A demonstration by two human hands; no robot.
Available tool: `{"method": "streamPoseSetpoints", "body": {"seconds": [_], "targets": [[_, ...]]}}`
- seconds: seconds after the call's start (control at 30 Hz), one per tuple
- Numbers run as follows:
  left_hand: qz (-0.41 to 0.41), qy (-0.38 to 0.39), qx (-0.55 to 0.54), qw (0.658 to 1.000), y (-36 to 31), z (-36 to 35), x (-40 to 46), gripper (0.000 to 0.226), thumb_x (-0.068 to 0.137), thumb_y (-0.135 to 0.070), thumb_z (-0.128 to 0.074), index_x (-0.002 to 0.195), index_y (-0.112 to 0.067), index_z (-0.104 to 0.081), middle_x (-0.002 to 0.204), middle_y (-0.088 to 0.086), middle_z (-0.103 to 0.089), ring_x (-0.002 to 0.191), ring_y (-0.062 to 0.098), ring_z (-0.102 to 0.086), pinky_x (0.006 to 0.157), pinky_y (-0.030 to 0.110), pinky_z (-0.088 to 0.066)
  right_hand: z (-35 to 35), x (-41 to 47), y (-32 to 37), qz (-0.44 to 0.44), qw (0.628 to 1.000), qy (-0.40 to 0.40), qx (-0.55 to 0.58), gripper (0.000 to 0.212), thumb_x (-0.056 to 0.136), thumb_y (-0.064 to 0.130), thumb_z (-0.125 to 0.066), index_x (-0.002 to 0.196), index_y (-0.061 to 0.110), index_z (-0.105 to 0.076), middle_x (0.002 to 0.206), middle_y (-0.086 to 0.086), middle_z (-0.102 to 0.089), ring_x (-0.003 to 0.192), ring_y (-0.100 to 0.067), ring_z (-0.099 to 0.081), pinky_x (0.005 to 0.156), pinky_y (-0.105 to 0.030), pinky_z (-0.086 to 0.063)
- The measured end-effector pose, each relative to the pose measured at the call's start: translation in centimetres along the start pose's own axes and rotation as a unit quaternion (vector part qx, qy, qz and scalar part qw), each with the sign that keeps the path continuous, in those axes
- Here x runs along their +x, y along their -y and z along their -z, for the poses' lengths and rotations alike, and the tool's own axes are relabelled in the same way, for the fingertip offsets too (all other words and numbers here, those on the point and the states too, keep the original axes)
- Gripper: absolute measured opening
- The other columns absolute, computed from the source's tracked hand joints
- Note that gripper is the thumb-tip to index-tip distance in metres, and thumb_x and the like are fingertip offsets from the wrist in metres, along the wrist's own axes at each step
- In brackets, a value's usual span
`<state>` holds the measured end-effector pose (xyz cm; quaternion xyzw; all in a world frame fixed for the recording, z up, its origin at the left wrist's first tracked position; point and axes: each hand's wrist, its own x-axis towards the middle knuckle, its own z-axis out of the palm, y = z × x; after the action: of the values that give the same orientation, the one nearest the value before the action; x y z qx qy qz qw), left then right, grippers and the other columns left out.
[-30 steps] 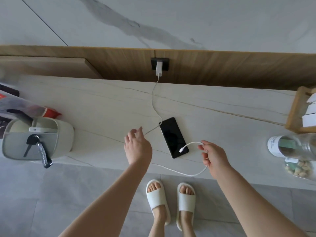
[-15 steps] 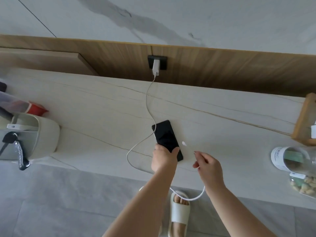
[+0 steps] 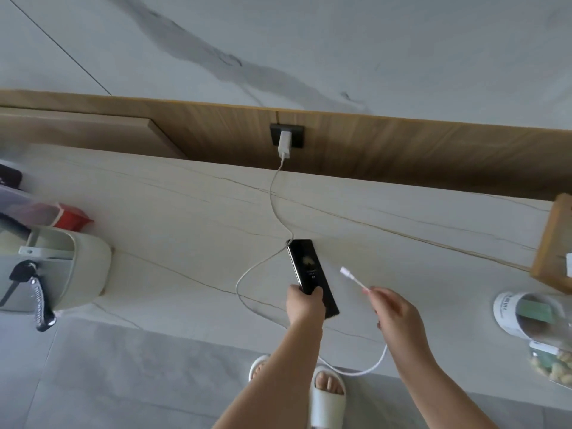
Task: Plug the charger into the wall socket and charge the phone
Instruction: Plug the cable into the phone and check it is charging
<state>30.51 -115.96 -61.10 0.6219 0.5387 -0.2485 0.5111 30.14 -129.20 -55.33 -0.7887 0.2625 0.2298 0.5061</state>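
Note:
A white charger (image 3: pixel 284 144) sits plugged in the black wall socket (image 3: pixel 297 135) on the wooden back panel. Its white cable (image 3: pixel 272 196) runs down over the pale counter, loops left of the phone and passes under my arms. My left hand (image 3: pixel 304 305) grips the lower part of the black phone (image 3: pixel 309 267), tilted up on its side edge with its screen lit. My right hand (image 3: pixel 394 311) pinches the cable just behind its free plug end (image 3: pixel 346 271), which points up-left, a short way right of the phone.
A pale green caddy (image 3: pixel 89 267) with keys hanging on it stands at the left edge, a red-capped item (image 3: pixel 71 216) behind it. A wooden box (image 3: pixel 554 243) and clear jars (image 3: pixel 526 314) stand at the right. The counter's front edge runs just under my hands.
My left hand moved to the phone, gripped it and tipped it up on its edge; the screen lit. My right hand lifted the plug end and holds it right of the phone.

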Motion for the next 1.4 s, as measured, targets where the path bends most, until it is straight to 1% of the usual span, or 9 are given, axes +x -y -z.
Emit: {"method": "streamPoseSetpoints", "body": {"seconds": [0.1, 0.27, 0.43, 0.53, 0.77, 1.0, 1.13, 1.27, 1.4], "targets": [[0.08, 0.104, -0.175, 0.976, -1.7, 1.1, -2.8, 0.007, 0.091, -0.012, -0.057, 0.09, -0.007, -0.052, 0.099, 0.018, -0.061, 0.081, 0.031, -0.063, 0.064, 0.039, -0.059, 0.8, -1.8, 2.1, 0.035, 0.998, 0.019, 0.041, 0.019, 0.091, 0.027, -0.054, 0.084, 0.024, -0.071, 0.048, 0.007, -0.054, 0.049, -0.01, -0.048, 0.061, -0.034, -0.049], [0.096, 0.222, -0.301, 0.922, -4.8, 5.0, -8.5, 0.023, 0.093, -0.01, -0.054, 0.112, 0.003, -0.054, 0.099, 0.023, -0.067, 0.078, 0.032, -0.07, 0.054, 0.035, -0.06, 2.3, -6.9, 6.2, 0.071, 0.983, 0.094, 0.144, 0.027, 0.095, 0.013, -0.047, 0.108, 0.029, -0.065, 0.082, 0.001, -0.073, 0.063, -0.012, -0.068, 0.048, -0.02, -0.05], [0.099, 0.25, -0.433, 0.861, -9.3, 8.7, -13.7, 0.028, 0.092, 0.0, -0.051, 0.117, 0.011, -0.047, 0.104, 0.032, -0.064, 0.072, 0.04, -0.071, 0.048, 0.04, -0.059, 3.0, -12.5, 11.4, 0.183, 0.978, 0.047, 0.092, 0.029, 0.084, 0.036, -0.05, 0.104, 0.029, -0.07, 0.049, 0.017, -0.055, 0.044, 0.002, -0.044, 0.047, -0.006, -0.036], [0.108, 0.272, -0.472, 0.831, -11.0, 11.1, -16.4, 0.035, 0.092, -0.003, -0.051, 0.124, 0.007, -0.043, 0.113, 0.033, -0.062, 0.078, 0.042, -0.072, 0.052, 0.04, -0.06, 3.2, -15.4, 14.0, 0.225, 0.97, 0.035, 0.085, 0.02, 0.087, 0.029, -0.051, 0.089, 0.024, -0.071, 0.044, 0.011, -0.053, 0.04, -0.001, -0.044, 0.043, -0.006, -0.035], [0.039, 0.329, -0.49, 0.806, -13.5, 16.5, -25.4, 0.037, 0.095, -0.008, -0.047, 0.128, 0.008, -0.044, 0.124, 0.03, -0.06, 0.073, 0.035, -0.073, 0.058, 0.038, -0.062, 4.3, -21.9, 19.8, 0.222, 0.968, 0.063, 0.094, 0.024, 0.089, 0.031, -0.05, 0.072, 0.023, -0.065, 0.045, 0.002, -0.044, 0.043, -0.005, -0.037, 0.043, -0.014, -0.032], [-0.029, 0.353, -0.504, 0.788, -14.8, 20.7, -32.5, 0.043, 0.095, -0.011, -0.048, 0.134, 0.0, -0.037, 0.125, 0.028, -0.06, 0.091, 0.035, -0.071, 0.083, 0.04, -0.058, 5.6, -27.5, 24.3, 0.217, 0.973, 0.041, 0.075, 0.028, 0.078, 0.046, -0.045, 0.067, 0.026, -0.061, 0.055, 0.005, -0.064, 0.063, -0.003, -0.062, 0.053, -0.02, -0.053], [-0.083, 0.321, -0.495, 0.804, -14.9, 22.2, -35.5, 0.028, 0.093, -0.01, -0.052, 0.118, 0.002, -0.047, 0.116, 0.028, -0.065, 0.093, 0.038, -0.071, 0.067, 0.04, -0.062, 6.2, -30.1, 25.8, 0.269, 0.963, -0.006, 0.028, 0.028, 0.087, 0.036, -0.051, 0.062, 0.026, -0.057, 0.049, 0.008, -0.058, 0.058, 0.003, -0.06, 0.044, -0.009, -0.044], [-0.178, 0.282, -0.462, 0.822, -15.1, 23.4, -38.1, 0.018, 0.094, -0.01, -0.05, 0.108, 0.0, -0.055, 0.097, 0.02, -0.074, 0.087, 0.034, -0.073, 0.071, 0.037, -0.06, 6.7, -32.0, 27.0, 0.284, 0.959, -0.012, 0.001, 0.025, 0.092, 0.026, -0.05, 0.071, 0.019, -0.06, 0.053, 0.01, -0.057, 0.055, 0.01, -0.058, 0.043, -0.004, -0.04], [-0.229, 0.244, -0.435, 0.836, -14.9, 24.5, -40.1, 0.018, 0.095, -0.012, -0.051, 0.112, -0.007, -0.054, 0.105, 0.017, -0.071, 0.092, 0.034, -0.071, 0.062, 0.033, -0.06, 6.6, -34.0, 27.7, 0.254, 0.966, 0.029, 0.028, 0.031, 0.095, 0.027, -0.044, 0.068, 0.019, -0.059, 0.042, 0.004, -0.057, 0.034, -0.006, -0.052, 0.037, -0.01, -0.039]]}}
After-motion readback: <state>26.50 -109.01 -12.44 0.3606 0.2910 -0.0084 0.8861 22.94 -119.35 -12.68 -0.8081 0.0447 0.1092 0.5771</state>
